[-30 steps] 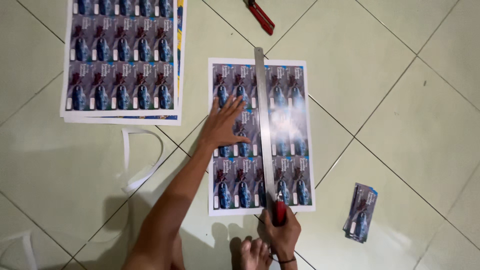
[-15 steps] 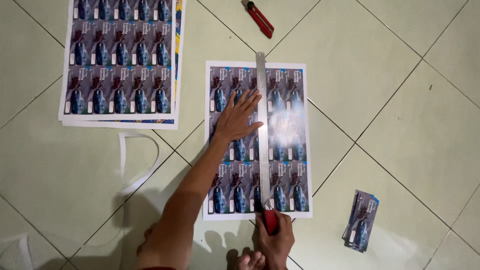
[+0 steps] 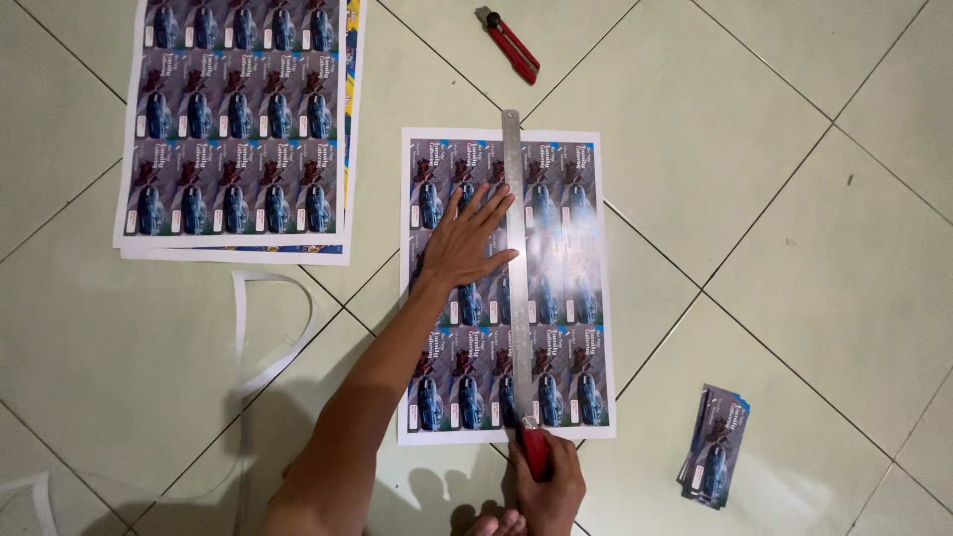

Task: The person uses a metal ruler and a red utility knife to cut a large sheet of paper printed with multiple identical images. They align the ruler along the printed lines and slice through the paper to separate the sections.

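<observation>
1. While pale green floor tiles (image 3: 794, 248) are filling the whole view, their dark grout lines are running diagonally and a soft glare is washing over the surface.
2. A printed sheet (image 3: 576, 298) of small repeated cards is lying flat on the tiles, with a steel ruler (image 3: 515, 248) resting lengthwise down its middle.
3. The left hand (image 3: 467, 243) is pressing down with fingers spread flat, released, on the sheet, its fingertips touching the ruler's left edge.
4. The right hand (image 3: 551, 481) is clenching around a red cutter (image 3: 536, 452) at the sheet's near edge, just at the ruler's lower end.
5. A stack of uncut sheets (image 3: 238, 129) is lying to the upper left, its top cut off by the frame.
6. A second red cutter (image 3: 511, 45) is lying untouched beyond the sheet, well apart from both hands.
7. A small pile of cut cards (image 3: 713, 447) is sitting to the right, near the lower edge.
8. White paper strips (image 3: 268, 337) are curling on the floor at the left.
9. The blade is hiding under the right hand and ruler, and glare is blurring the print near the sheet's middle.
</observation>
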